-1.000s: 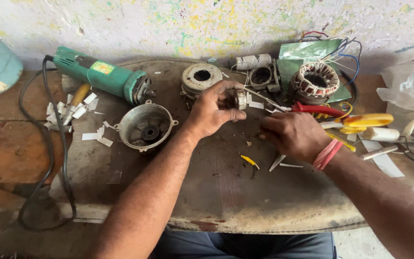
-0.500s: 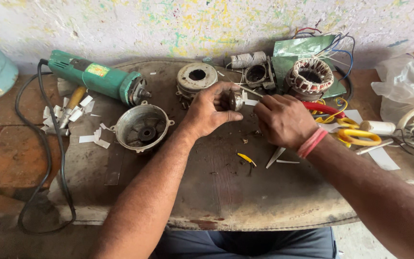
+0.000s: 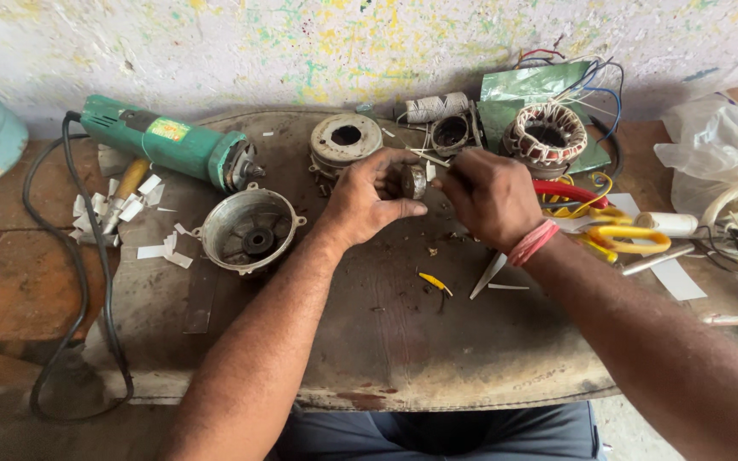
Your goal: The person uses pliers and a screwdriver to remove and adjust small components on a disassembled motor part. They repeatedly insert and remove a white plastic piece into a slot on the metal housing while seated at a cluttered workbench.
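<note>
The left hand [image 3: 367,198] holds a small dark round metal motor part [image 3: 412,181] above the middle of the worn, stained grey surface [image 3: 403,341], its thumb and fingers curled and pinching the part from the left. The right hand [image 3: 490,195] meets it from the other side, fingertips pressed together against the part's right face; whether they hold something small of their own cannot be told. A red band sits on the right wrist. Just behind the hands stand a round grey metal motor end cap with a central hole [image 3: 345,141] and a copper-wound stator ring with red and white windings [image 3: 546,134], coloured wires trailing from it. To the left lies a green angle grinder with a black cord [image 3: 168,147], and nearer the person a bowl-shaped grey cast metal housing [image 3: 248,229], open side up. White paper scraps [image 3: 121,205] are scattered beside the grinder. To the right lie yellow-handled scissors [image 3: 621,236], and a small yellow sliver [image 3: 433,282] rests below the hands.
</note>
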